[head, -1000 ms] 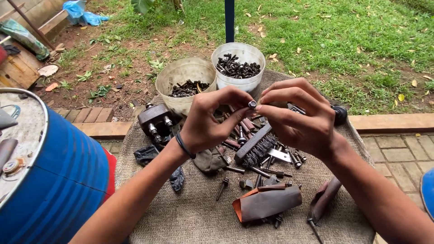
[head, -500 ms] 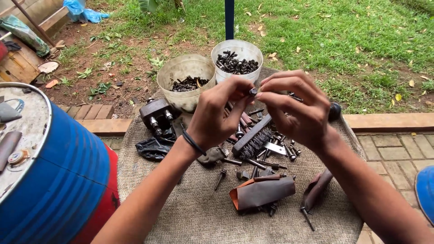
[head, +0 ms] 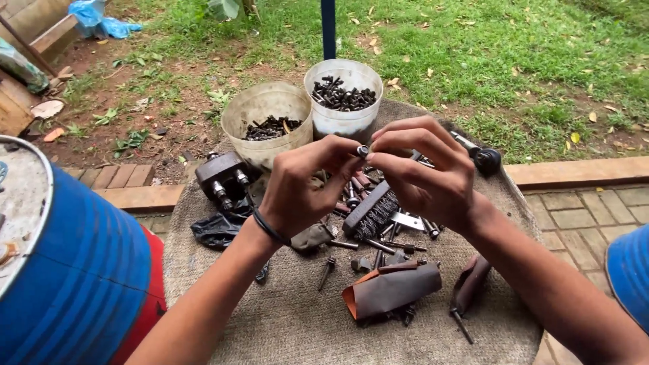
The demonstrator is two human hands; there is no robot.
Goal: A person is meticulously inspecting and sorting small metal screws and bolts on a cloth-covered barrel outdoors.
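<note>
Hands have shifted slightly lower over the burlap-covered table (head: 284, 324). Left hand (head: 301, 192) and right hand (head: 426, 176) pinch a small nut (head: 363, 151) between fingertips; best turned squarely, above the wire brush (head: 373, 208).

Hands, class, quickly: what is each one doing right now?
Left hand: fingers pinched shut on a small metal nut.
Right hand: fingertips closed on the same nut.

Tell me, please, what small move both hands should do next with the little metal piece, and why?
Probably keep turning the small nut between the fingers. The left hand and right hand both pinch it at their fingertips, raised above the wire brush and the loose bolts on the burlap-covered table. It is not yet free to drop into a plastic bucket.
</note>
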